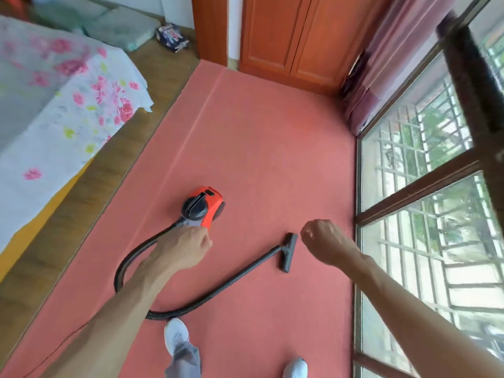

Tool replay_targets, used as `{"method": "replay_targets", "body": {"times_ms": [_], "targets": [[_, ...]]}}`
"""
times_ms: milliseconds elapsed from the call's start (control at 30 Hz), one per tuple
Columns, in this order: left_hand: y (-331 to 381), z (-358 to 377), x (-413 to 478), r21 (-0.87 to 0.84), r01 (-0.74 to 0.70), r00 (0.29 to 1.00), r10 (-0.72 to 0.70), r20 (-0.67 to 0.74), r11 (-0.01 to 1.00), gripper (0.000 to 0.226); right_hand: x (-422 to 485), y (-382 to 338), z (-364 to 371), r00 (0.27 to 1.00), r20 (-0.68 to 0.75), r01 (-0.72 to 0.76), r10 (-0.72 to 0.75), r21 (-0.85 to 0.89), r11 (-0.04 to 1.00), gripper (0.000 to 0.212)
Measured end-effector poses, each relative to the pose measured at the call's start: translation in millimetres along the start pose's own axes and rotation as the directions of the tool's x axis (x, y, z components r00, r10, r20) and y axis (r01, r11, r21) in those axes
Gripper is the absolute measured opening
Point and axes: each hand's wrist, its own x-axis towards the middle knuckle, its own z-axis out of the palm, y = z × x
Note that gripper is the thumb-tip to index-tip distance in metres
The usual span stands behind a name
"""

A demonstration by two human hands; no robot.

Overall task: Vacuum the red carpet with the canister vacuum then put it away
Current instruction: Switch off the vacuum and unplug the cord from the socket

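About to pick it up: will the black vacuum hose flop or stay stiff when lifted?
The ribbed hose lies in a loose curve, so it probably sags. The straight wand looks rigid, so the floor head likely follows it.

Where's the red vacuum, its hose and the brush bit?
Red vacuum (215,199): head view, on its orange body.
Hose (174,312): head view, on the ribbed bottom bend.
Brush bit (288,252): head view, middle of the black floor head.
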Motion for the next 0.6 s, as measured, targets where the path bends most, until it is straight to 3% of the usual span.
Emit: {"method": "replay_targets", "body": {"times_ms": [100, 267, 500, 600], "targets": [[67.6, -2.5, -11.3, 0.036, 0.034, 0.999, -0.034, 0.023, 0.999, 0.029, -14.2, 59.3, -23.7, 1.0, -0.021, -0.019, 0.017, -0.07, 0.997, 0.027], [159.6, -5.4, -20.1, 0.048, 0.039, 0.999, -0.038, -0.024, 0.998, 0.03, -19.0, 122.3, -50.1, 0.997, -0.033, 0.068, -0.072, -0.099, 0.993, 0.03], [211.9, -9.6, 6.6, 0.062, 0.05, 0.998, -0.052, 0.044, 0.997, 0.029, 25.1, 150.1, -86.6, 0.992, -0.007, 0.125, -0.126, -0.08, 0.989, 0.032], [227.6, -20.2, 44.8, 0.039, -0.007, 0.999, 0.009, -0.052, 0.999, 0.026, 55.0, 157.6, -107.0, 0.986, -0.045, 0.156, -0.162, -0.11, 0.982, 0.031]]}}
